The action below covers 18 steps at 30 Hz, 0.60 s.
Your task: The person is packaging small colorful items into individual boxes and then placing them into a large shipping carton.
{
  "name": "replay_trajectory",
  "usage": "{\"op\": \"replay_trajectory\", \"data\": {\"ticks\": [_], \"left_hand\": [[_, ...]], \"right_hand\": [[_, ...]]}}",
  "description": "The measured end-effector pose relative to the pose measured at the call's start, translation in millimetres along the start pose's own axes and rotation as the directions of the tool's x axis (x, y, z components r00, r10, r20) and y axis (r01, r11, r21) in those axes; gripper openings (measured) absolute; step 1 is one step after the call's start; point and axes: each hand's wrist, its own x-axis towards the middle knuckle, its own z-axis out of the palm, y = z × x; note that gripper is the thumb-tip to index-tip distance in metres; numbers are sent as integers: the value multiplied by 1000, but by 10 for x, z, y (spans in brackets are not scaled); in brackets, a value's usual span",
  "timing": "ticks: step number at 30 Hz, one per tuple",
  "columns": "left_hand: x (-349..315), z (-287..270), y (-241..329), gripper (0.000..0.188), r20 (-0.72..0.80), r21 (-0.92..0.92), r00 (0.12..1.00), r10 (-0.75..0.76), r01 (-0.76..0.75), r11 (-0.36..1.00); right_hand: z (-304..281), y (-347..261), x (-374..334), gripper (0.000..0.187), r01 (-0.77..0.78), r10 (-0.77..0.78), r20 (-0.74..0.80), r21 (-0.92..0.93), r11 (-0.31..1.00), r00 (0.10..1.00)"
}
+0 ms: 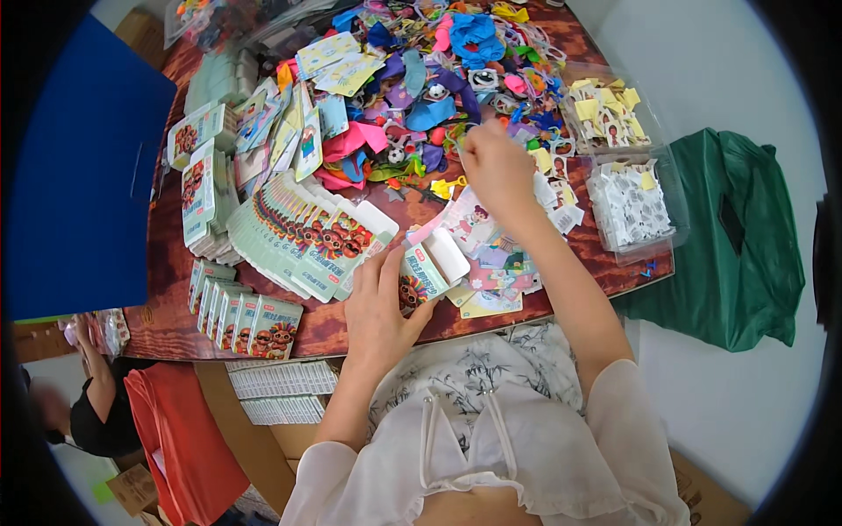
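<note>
My left hand (383,302) grips a small pale green carton (423,275) near the table's front edge. Its white end flap stands up and the carton's top is open. My right hand (500,171) is closed, fingers curled together, at the near edge of a colourful heap of small trinkets (430,105). What its fingers hold, if anything, is hidden. Below that hand lie printed cards (491,254) in several colours. Just left of my left hand, a fanned row of flat cartons (307,237) with a colourful picture print lies on the table.
Filled-looking small cartons (254,323) stand in a row at the front left. Stacks of cartons (203,197) and loose cards (307,145) lie behind them. Clear trays (633,206) of little packets stand right, beside a green bag (728,237). Another person (96,394) is at lower left.
</note>
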Motion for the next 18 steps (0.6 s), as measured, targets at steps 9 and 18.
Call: {"op": "replay_trajectory", "data": {"ticks": [9,18], "left_hand": [[-53,-71,-94,75,-40,-138,997,-68,62,989],[-74,-95,-104,76,-48,-93,995,-89,84,992]], "right_hand": [[-653,31,54,10,-373,51,370,927,42,927],[-403,5,-197,10,-564,122,567,725,396,815]]}}
